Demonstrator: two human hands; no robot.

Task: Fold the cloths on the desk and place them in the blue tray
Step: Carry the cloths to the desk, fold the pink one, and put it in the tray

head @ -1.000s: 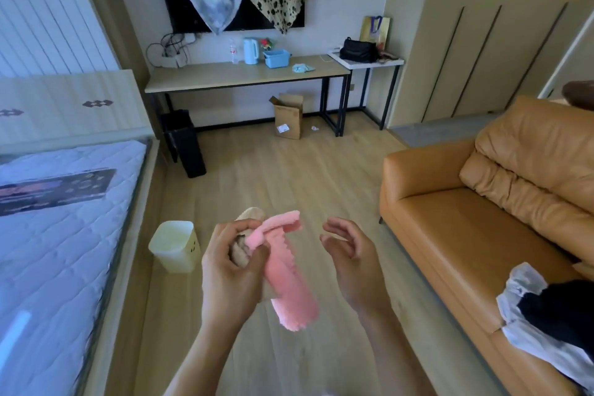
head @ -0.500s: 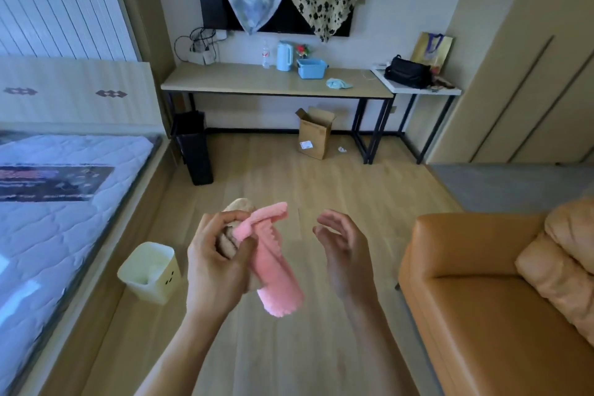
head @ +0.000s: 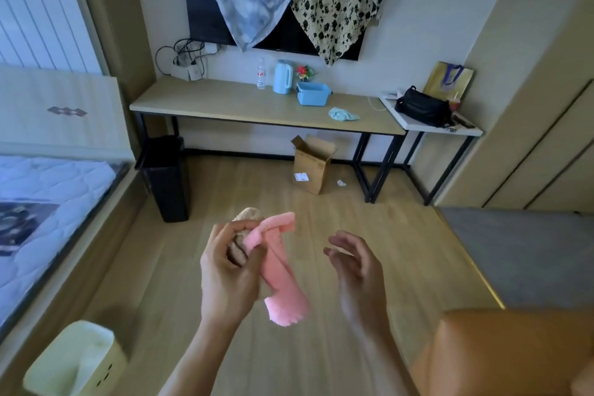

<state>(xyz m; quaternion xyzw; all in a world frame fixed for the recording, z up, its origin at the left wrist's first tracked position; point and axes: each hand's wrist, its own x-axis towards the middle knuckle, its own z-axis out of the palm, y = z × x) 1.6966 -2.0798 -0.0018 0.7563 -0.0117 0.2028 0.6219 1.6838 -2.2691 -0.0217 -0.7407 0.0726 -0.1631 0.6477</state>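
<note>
My left hand (head: 225, 270) grips a pink cloth (head: 283, 270) that hangs down from it, together with a bunched tan cloth (head: 241, 235) behind the fingers. My right hand (head: 356, 267) hovers beside them with loosely curled fingers and holds nothing. Across the room stands the long wooden desk (head: 225, 103). On it sits the blue tray (head: 312, 97), and a crumpled light blue cloth (head: 342, 114) lies to its right.
A blue kettle (head: 283, 77), a water bottle (head: 261, 74) and flowers stand on the desk. Under it are an open cardboard box (head: 313, 167) and a black bin (head: 165, 177). A bed lies left, an orange sofa (head: 514, 354) right, a pale bin (head: 77, 360) at lower left.
The view has turned left and moved closer to the desk, so most of the sofa has left the frame. Both hands keep the same pose with the cloths.
</note>
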